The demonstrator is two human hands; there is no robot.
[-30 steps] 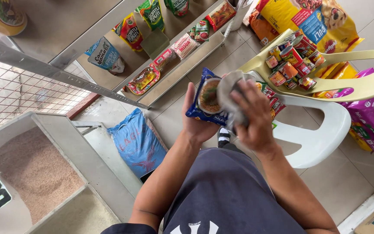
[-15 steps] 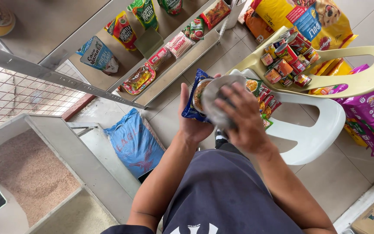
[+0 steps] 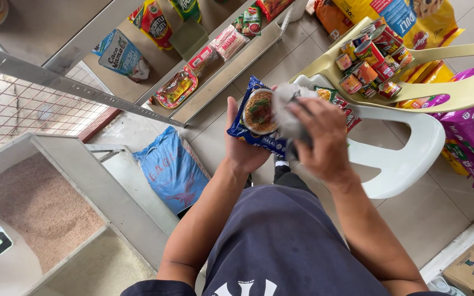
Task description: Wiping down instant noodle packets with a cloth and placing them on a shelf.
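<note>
Wiping noodle packet (image 3: 259, 116) with cloth (image 3: 287, 112): left hand (image 3: 242, 151) fingers clamped around packet, right hand (image 3: 325, 137) fingers bunched on cloth. Next probably calls for flipping packet.

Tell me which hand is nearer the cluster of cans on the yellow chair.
Right. The right hand, pressing a grey cloth onto the noodle packet, sits just below-left of the cans; the left hand holds the packet farther left.

Two bare hands, the left hand (image 3: 243, 143) and the right hand (image 3: 322, 137), are sharing one blue printed noodle packet (image 3: 257, 116) and one crumpled grey cloth (image 3: 287, 112), while two plastic chairs, one white plastic chair (image 3: 407, 159) and one pale yellow plastic chair (image 3: 467, 87), are standing beyond.
</note>
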